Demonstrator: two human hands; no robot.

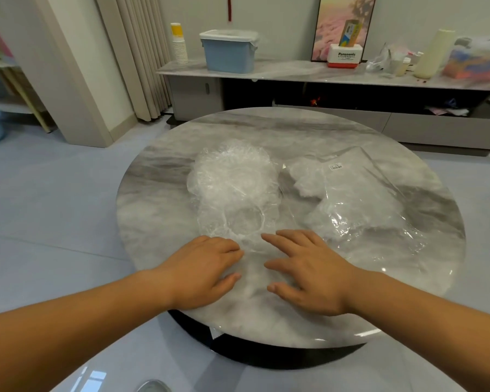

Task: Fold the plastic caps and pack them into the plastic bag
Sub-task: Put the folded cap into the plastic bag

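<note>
A heap of clear crinkled plastic caps (232, 182) lies at the middle of the round marble table (159, 210). To its right lies a clear plastic bag (362, 199) with a small white label; white folded caps show inside it. My left hand (204, 273) and my right hand (306, 273) lie flat on the near part of the table, fingers straight, side by side. Under them is a thin, barely visible sheet of clear plastic; its edge reaches the heap. Neither hand grips anything.
The table's near edge is just below my wrists, with a dark base under it. Behind the table runs a low cabinet (337, 89) carrying a blue lidded box (229, 52), stacked paper cups (179, 43), a Panasonic box (344, 56) and other clutter.
</note>
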